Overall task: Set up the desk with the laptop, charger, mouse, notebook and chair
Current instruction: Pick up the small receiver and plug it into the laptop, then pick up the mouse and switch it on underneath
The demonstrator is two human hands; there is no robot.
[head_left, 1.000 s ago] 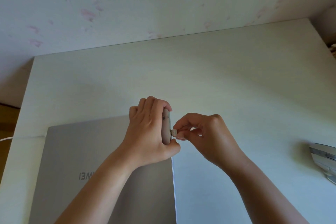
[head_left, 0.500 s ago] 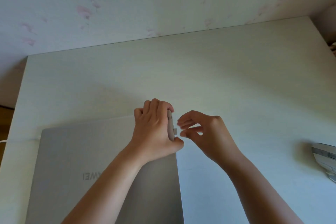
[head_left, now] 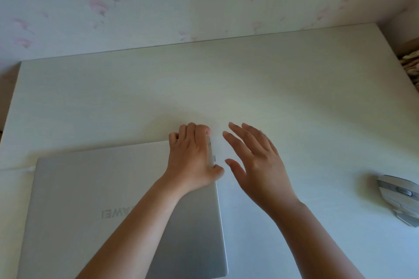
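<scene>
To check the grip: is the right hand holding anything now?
No, the right hand hovers open with spread fingers beside the closed silver laptop.

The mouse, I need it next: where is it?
In the head view, the mouse lies at the desk's right edge, partly cut off, well right of the open right hand and the closed laptop.

The only text that can be read is on the closed lid of the silver laptop (head_left: 90, 199). It is a brand word in grey letters, and from this view it appears upside down. The letters "AWEI" are visible; the beginning of the word is hidden behind the left forearm. No other label, number or sign can be read.
</scene>
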